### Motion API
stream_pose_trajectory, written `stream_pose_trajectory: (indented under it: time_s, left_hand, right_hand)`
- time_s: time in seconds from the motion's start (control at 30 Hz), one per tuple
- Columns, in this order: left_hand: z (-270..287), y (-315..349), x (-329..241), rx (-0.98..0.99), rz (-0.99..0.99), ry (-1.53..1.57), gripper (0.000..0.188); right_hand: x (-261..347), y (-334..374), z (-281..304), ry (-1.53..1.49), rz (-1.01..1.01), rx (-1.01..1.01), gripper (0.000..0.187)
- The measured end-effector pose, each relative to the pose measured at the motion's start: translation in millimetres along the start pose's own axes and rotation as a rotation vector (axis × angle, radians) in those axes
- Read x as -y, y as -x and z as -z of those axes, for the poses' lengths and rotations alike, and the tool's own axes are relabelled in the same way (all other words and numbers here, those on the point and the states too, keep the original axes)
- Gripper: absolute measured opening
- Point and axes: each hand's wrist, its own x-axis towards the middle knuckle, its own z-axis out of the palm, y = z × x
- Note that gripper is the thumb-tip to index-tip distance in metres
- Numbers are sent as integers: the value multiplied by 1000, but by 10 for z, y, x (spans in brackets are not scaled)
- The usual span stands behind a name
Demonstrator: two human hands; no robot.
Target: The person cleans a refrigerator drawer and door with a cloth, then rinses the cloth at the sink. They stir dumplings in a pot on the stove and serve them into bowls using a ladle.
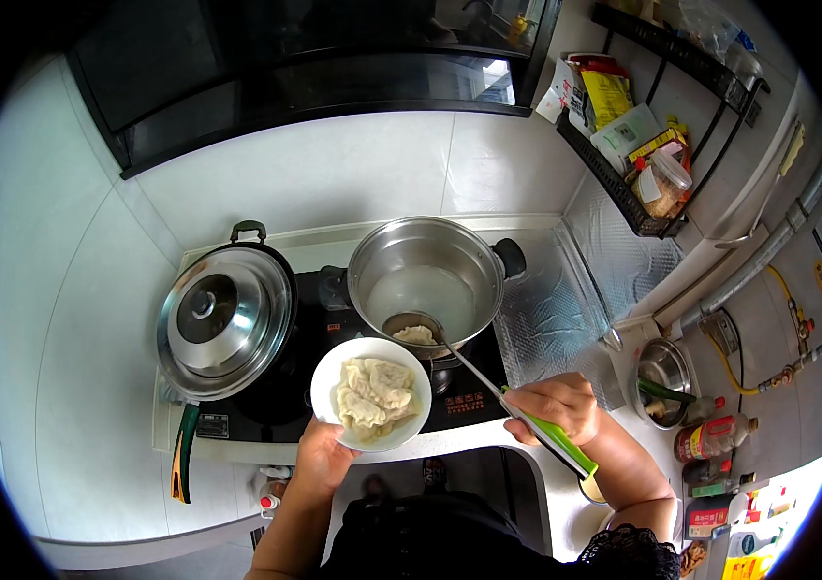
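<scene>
In my left hand (322,452) is a white bowl (325,406), its rim gripped near the lower left. Several pale dumplings (372,394) are heaped in it. My right hand (558,406) is closed around the green and white handle of a metal ladle (464,360). The ladle's bowl hangs over the near rim of a steel pot (377,253) and carries what looks like one dumpling (418,334). Cloudy water (435,290) lies in the pot. The white bowl is just in front of the pot, close to the ladle.
A lidded pan (266,333) with a green handle stands left on the black cooktop (469,401). Foil sheeting (546,300) covers the counter to the right. Beyond it are a small steel bowl (660,360) and several bottles (716,440). A black rack (609,179) with packets hangs above.
</scene>
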Motion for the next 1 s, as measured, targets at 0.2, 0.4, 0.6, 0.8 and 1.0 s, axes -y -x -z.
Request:
stream_pose_trajectory:
  time_s: [0.2,0.4,0.6,0.8,1.0]
  left_hand:
    - [8,15,23,-19,-23,9,60]
    - [43,9,41,-22,-16,4,59]
    - [22,1,65,-3,7,-4,58]
    - [-37,0,66,18,35,-18,58]
    - [-224,-4,74,9,26,-56,61]
  right_hand:
    - [-32,0,1,-18,0,-37,28]
    - [-134,96,-14,19,-112,-197,18]
    - [-81,151,-4,-485,-1077,-627,24]
    - [133,132,113,-494,-840,-637,24]
    - [266,120,269,-66,-284,-257,30]
